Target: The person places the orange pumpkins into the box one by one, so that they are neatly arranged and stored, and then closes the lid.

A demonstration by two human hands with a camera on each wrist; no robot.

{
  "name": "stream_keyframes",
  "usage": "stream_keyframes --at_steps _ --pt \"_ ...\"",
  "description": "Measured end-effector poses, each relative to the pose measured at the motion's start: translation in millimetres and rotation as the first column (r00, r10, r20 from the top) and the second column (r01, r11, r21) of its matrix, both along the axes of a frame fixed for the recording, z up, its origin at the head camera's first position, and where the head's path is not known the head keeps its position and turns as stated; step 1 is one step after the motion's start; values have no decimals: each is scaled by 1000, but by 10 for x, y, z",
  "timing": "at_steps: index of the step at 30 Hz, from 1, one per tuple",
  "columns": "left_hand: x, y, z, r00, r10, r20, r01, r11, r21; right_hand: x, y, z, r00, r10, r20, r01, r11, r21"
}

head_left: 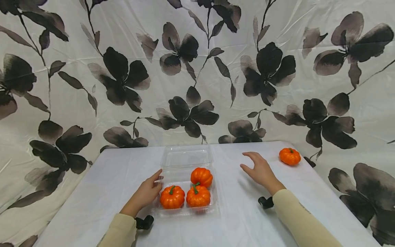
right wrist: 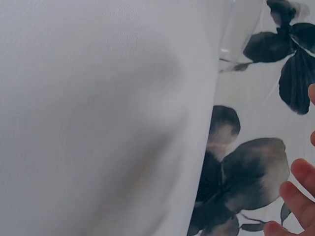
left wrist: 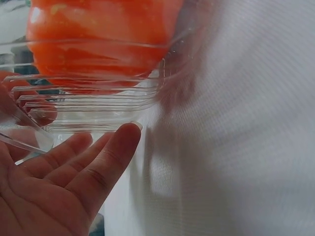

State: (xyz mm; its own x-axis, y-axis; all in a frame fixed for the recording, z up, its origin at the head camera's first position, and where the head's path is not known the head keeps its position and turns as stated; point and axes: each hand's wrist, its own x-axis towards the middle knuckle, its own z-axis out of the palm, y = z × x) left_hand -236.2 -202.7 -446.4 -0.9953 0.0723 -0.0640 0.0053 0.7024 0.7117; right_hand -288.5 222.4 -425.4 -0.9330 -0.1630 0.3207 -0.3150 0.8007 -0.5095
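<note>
A clear plastic clamshell box (head_left: 216, 192) stands on the table with its lid (head_left: 186, 157) laid back. It holds three small orange pumpkins: a left one (head_left: 172, 197), a right one (head_left: 198, 197) and a rear one (head_left: 202, 176). My left hand (head_left: 146, 192) touches the box's left side, its fingers fairly straight; in the left wrist view the fingertips (left wrist: 125, 140) lie along the ribbed wall. Over the table, right of the box, my right hand (head_left: 260, 173) is held with thumb and fingers spread apart, holding nothing. Another orange pumpkin (head_left: 289, 156) sits beyond it, near the right edge.
White cloth covers the table (head_left: 240, 219). Behind it and at both sides hangs a pale curtain (head_left: 222, 92) printed with dark flowers. A black wrist camera (head_left: 144, 222) is on the left wrist and another black camera (head_left: 266, 202) on the right.
</note>
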Motion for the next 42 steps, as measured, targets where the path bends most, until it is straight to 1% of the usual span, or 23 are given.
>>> stream_keyframes --at_steps 9,17,22,27,31,36,42 --pt "8 6 15 1000 -1 -1 1 1000 0 -58 217 -7 995 -99 -15 99 995 -32" --pt "4 9 4 1000 6 -3 -6 1000 6 -110 426 -56 981 -187 -52 184 981 -57" --pt "3 14 1 1000 10 -4 -10 1000 11 -144 548 -93 970 -241 -25 238 968 -79" --pt "4 16 7 1000 13 -2 -13 1000 8 -172 646 -107 961 -277 -4 274 953 -127" --pt "7 14 13 1000 15 6 -15 1000 3 -196 692 -110 951 -309 0 305 939 -158" --pt "1 14 0 1000 13 4 -13 1000 16 -233 733 -113 932 -363 -3 354 912 -206" --pt "-9 10 -20 1000 14 0 -14 1000 14 -261 810 -118 905 -424 43 421 873 -246"
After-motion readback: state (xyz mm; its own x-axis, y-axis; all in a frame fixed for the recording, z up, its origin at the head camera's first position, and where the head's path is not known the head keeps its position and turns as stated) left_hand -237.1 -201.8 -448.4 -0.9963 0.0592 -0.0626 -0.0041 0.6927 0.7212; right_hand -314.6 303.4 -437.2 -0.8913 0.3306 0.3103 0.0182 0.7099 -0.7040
